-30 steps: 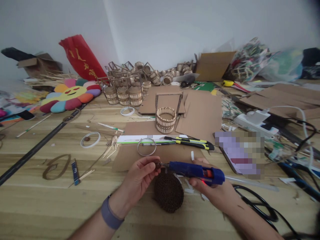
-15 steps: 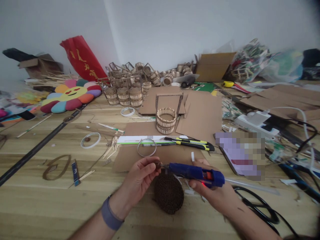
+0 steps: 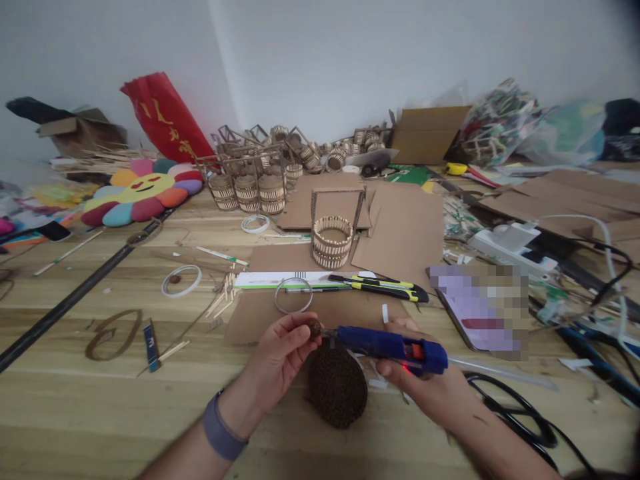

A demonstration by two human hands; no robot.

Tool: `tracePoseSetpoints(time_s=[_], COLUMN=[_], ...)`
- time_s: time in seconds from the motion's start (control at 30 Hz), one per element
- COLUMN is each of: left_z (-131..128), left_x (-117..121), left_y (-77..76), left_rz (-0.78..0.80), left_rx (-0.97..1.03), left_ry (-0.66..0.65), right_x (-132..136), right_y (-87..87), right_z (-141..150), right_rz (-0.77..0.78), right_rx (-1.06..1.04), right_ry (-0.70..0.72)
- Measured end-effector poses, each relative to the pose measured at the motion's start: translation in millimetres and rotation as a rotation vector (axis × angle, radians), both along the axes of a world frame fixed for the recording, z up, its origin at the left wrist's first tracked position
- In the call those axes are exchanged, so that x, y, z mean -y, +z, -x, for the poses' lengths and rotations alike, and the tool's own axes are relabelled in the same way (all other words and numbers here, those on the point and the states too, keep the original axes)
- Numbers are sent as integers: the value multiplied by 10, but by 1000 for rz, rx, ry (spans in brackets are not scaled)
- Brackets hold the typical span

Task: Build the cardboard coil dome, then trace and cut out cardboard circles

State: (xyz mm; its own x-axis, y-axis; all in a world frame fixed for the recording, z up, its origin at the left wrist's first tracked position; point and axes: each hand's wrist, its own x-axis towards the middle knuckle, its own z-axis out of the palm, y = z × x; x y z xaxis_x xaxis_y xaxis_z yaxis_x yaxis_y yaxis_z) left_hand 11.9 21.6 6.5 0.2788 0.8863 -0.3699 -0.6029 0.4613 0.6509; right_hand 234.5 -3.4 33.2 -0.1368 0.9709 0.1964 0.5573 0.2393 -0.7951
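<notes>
My right hand [image 3: 425, 380] is wrapped round a blue hot glue gun [image 3: 385, 345], with a red light glowing on its side and a clear glue stick [image 3: 500, 373] poking out of its back. Between the thumb and fingers of my left hand [image 3: 283, 357] is a small brown piece [image 3: 315, 328], its kind too small to make out. The gun's metal nozzle is at this piece. Just below the nozzle is a dark brown, round coiled piece [image 3: 339, 390]. A metal ring [image 3: 294, 295] lies beyond my left hand.
A small stick basket with a handle [image 3: 333, 250] stands ahead on cardboard. Yellow-black cutters [image 3: 385, 287] lie before it, and a phone [image 3: 475, 313] is at right beside a power strip [image 3: 520, 250]. Black cable [image 3: 520, 413] coils near my right forearm. More baskets [image 3: 247, 190] stand behind.
Almost nothing differs. Both hands and the glue gun hold nearly the same place, with only a very slight shift.
</notes>
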Motion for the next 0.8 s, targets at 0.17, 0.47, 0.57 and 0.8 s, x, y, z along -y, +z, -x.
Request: tracePoseSetpoints(time_s=[0.17,0.47,0.57,0.8], left_z=[-6,10,17,20], left_x=[3,-14,-28,0], left_y=[45,52,36,41], left_rz=[35,51,9,-132], left_rx=[31,51,2,-142], left_ry=[7,18,20,-23], right_x=[-7,-21,-41,74], right_y=[-124,-22,94,280], right_z=[-44,-223,-224,-331], right_rz=[44,686,657,395], right_rx=[-100,-890,-980,-910], right_ry=[-12,101,148,-94])
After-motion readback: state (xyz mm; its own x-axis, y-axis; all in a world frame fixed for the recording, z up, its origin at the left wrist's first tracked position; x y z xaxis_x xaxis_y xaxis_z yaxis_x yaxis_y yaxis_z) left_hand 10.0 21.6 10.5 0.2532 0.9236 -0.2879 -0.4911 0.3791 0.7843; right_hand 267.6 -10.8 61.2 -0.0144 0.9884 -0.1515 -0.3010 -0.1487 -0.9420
